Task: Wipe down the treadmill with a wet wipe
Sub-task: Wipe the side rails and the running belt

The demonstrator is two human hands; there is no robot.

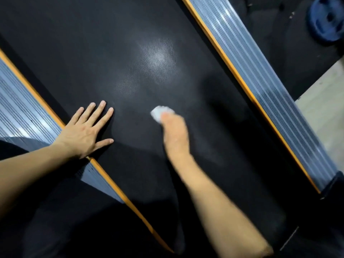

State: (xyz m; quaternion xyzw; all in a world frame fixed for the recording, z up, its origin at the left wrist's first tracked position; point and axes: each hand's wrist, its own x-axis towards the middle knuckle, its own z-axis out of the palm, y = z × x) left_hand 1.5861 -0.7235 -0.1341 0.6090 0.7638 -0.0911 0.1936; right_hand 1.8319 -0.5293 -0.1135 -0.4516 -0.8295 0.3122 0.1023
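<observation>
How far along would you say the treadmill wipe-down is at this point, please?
Mid-job, on the belt. The right hand holds a bunched white wipe against the black belt, blurred as if mid-stroke, while the left hand lies flat beside it. The frame cannot show which parts are already clean. The ribbed side rails look untouched just now.

Single head view, steeply down and close over the treadmill belt (130, 53), frame tilted.

Treadmill belt (130, 53): no lettering legible.
Side rails (251, 71): ribbed grey with orange edge, no marking legible.
Blue weight plate (325, 21): blurred, no number readable.
</observation>
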